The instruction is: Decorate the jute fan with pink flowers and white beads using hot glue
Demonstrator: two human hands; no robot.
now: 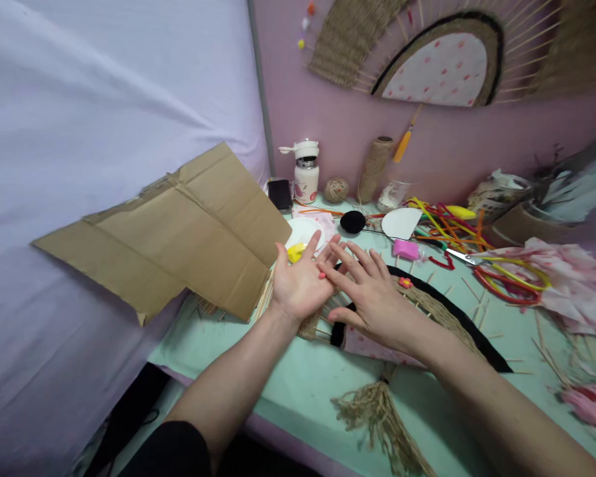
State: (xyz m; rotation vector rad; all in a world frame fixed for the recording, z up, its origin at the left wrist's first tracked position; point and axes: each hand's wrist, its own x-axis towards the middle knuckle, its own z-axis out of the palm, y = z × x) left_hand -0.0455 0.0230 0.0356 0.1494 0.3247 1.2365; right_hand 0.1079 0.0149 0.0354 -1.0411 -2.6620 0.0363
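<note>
My left hand [302, 281] is turned palm up with its fingers spread. A small red-pink bead-like piece [322, 275] rests on it near the base of the fingers. My right hand [370, 295] is palm down, its fingers apart, and its fingertips reach over the fingers of my left hand, beside the small piece. Beneath both hands lies a fan-shaped craft piece with a black rim [469, 331], twine and thin sticks. A red flower [406, 283] sits on its twine band. A twine tassel [377, 407] hangs toward the table's front edge.
Cardboard [189, 232] leans at the left. Behind stand a white bottle [306, 182], a twine ball [336, 190] and a twine roll [375, 165]. Scissors [464, 257], a pink clay block [406, 250], colored pipe cleaners and loose sticks lie to the right. A similar fan piece [440, 69] hangs on the wall.
</note>
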